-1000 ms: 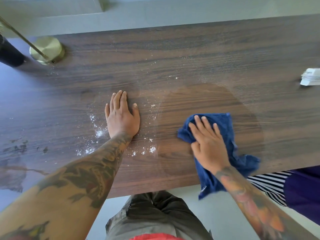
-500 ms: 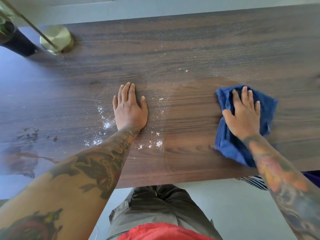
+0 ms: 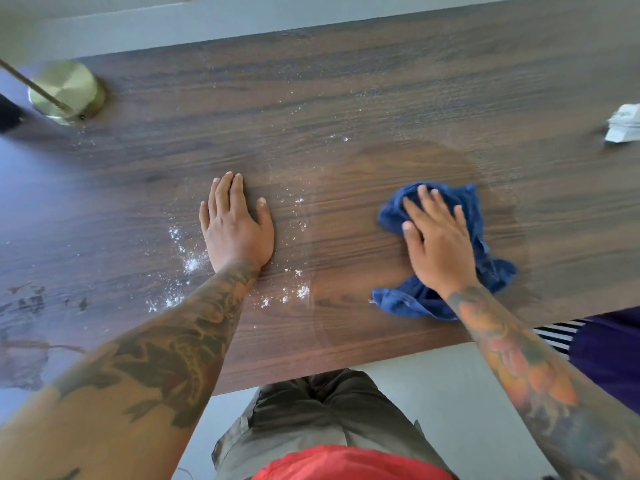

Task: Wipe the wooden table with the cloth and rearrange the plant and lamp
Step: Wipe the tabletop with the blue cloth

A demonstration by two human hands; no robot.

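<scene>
A dark wooden table [image 3: 363, 84] fills the view, dusted with white powder [image 3: 192, 263] around its middle. My left hand [image 3: 237, 226] lies flat on the wood, palm down, fingers together, holding nothing. My right hand [image 3: 438, 242] presses a crumpled blue cloth [image 3: 491, 271] onto the table near the front edge, inside a darker wiped patch. The lamp's round brass base [image 3: 67, 91] with its thin slanted stem stands at the far left. A dark plant pot [image 3: 8, 114] shows only as a sliver at the left edge.
A crumpled white paper [image 3: 623, 123] lies at the right edge of the table. A purple and striped fabric [image 3: 606, 344] sits below the table's front right. A reflection darkens the left end of the table. A grey wall runs along the back edge.
My right hand has swept the blue cloth back from the far right toward the middle and nearer the front edge. My left hand has stayed flat in place.
</scene>
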